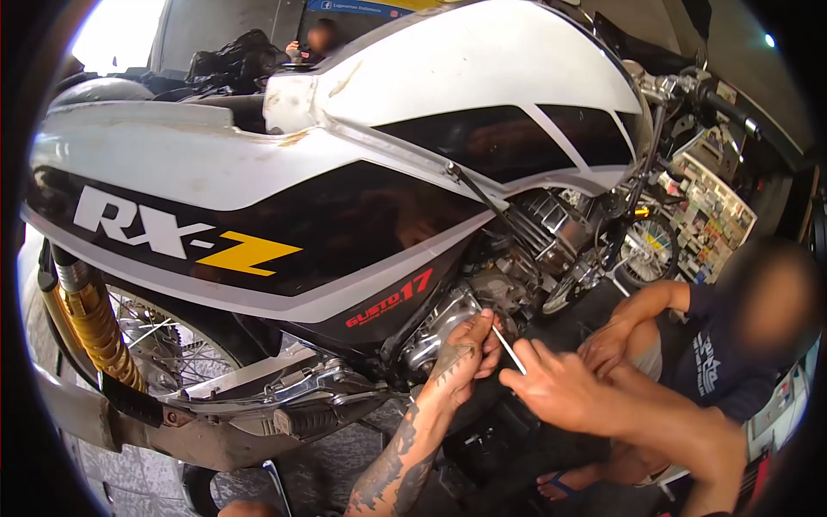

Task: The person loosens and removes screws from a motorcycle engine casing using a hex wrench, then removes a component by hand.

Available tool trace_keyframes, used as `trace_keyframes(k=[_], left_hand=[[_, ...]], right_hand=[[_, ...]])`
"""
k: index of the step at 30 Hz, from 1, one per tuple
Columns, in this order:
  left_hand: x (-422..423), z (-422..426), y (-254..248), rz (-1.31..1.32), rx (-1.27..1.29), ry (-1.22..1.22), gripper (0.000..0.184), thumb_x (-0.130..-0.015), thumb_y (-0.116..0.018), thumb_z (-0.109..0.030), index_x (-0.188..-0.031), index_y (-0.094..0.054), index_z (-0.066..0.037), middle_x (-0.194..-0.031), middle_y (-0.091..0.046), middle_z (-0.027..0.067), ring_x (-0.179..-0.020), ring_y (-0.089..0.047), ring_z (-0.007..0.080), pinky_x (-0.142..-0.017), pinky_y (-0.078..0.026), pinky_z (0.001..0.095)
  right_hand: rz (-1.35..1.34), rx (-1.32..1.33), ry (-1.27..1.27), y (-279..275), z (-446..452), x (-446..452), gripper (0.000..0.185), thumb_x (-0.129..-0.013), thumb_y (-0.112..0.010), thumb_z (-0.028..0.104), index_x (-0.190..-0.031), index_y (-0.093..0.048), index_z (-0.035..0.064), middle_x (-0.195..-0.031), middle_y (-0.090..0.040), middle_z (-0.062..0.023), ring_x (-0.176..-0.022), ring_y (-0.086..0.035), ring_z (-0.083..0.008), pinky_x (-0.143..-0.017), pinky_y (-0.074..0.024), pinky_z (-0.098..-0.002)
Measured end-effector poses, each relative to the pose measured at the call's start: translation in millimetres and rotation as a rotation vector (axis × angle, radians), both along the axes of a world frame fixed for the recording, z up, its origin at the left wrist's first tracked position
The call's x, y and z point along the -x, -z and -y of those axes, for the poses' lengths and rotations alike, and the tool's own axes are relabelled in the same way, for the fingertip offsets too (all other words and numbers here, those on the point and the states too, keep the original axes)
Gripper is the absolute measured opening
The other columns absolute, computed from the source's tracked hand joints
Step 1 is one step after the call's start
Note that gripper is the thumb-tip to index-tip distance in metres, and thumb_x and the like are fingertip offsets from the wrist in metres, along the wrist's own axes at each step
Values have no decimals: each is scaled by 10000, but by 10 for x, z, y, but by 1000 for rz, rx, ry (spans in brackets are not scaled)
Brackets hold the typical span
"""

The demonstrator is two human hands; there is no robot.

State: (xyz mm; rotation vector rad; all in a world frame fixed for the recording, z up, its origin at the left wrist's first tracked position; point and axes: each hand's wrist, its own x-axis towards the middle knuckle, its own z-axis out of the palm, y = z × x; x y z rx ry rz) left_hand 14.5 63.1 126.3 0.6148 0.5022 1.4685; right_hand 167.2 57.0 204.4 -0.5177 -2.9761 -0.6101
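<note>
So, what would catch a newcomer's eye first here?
Most likely the white-and-black motorcycle, filling most of the view, with big RX-Z lettering toward the left. Next, at lower centre by the shiny engine cover, the right hand holds a thin pale rod near the left hand. At lower left, a gold shock absorber stands out.

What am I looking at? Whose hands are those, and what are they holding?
There's no robot here! A person wears a camera on their head, looking forward and down, so you see what is in front of them: a motorbike with RX-Z on its side, above a grey floor. The bare hands in the middle are that person's: the left hand, on a tattooed arm, and the right hand. The right one grips a thin, pale rod, whose far end is by the left one, near a shiny engine cover. Another person is on the right.
</note>
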Motion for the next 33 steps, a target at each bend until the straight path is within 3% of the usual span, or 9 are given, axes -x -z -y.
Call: trace_keyframes(k=[4,5,9,18,20,23,28,30,33], left_hand=[[-64,-86,98,105,-97,-2,303,-992,-406,-358,-856,-471,-95,-611,-364,-33,-432,-295,56,-361,-196,204],[-71,-58,24,100,-76,-24,357,-997,-386,-366,-778,-457,-93,-575,-358,-32,-419,-282,60,-358,-194,209],[-69,-103,107,94,-112,29,469,-1004,-352,-385,-623,-377,-111,-489,-324,-31,-395,-249,65,-351,-193,224],[-35,-89,103,65,-92,5,341,-989,-402,-385,-840,-484,-90,-586,-351,-37,-423,-288,58,-365,-190,210],[-40,-44,45,24,-71,-15,336,-991,-394,-385,-869,-492,-89,-601,-360,-39,-422,-291,59,-369,-197,209],[-43,-31,-57,17,-26,-8,331,-994,-385,-381,-866,-489,-93,-608,-362,-40,-431,-300,58,-371,-200,205],[-44,-70,42,129,-99,27,327,-997,-383,-367,-819,-469,-106,-597,-349,-43,-444,-305,55,-372,-197,198],[-65,-86,74,161,-115,21,326,-997,-383,-366,-824,-470,-103,-598,-348,-43,-444,-302,53,-371,-196,195],[-99,-87,45,162,-123,6,320,-996,-387,-365,-843,-472,-97,-600,-347,-44,-447,-300,51,-370,-198,190]], right_hand=[[-1114,1133,129,476,236,-72,378,-854,-491,6,-1224,-428,45,-1075,-509,-134,-815,-621,-219,-464,-510,-252],[-1201,1278,107,617,263,-101,346,-937,-412,152,-1254,-342,33,-1007,-538,-152,-752,-620,-207,-435,-496,-220],[-1351,1553,184,764,251,157,251,-984,-370,266,-1040,-430,29,-809,-561,-107,-613,-561,-138,-377,-352,-184],[-957,1090,204,621,6,-19,73,-864,-489,37,-905,-429,37,-722,-514,-69,-570,-525,-119,-419,-412,-234],[-322,140,162,378,-169,-180,119,-817,-540,43,-880,-440,45,-752,-549,-96,-617,-595,-180,-477,-480,-290],[73,-191,192,-167,13,11,173,-780,-567,51,-903,-446,49,-803,-576,-106,-686,-636,-224,-511,-508,-329],[-126,101,125,117,-59,-168,185,-830,-560,72,-968,-445,29,-844,-587,-116,-701,-637,-179,-429,-464,-242],[-956,1103,245,317,145,-148,175,-937,-496,149,-1037,-448,14,-863,-600,-135,-658,-616,-136,-400,-424,-199],[-1449,1316,346,830,284,19,337,-1006,-323,314,-1079,-450,10,-783,-599,-121,-512,-528,-85,-343,-323,-169]])
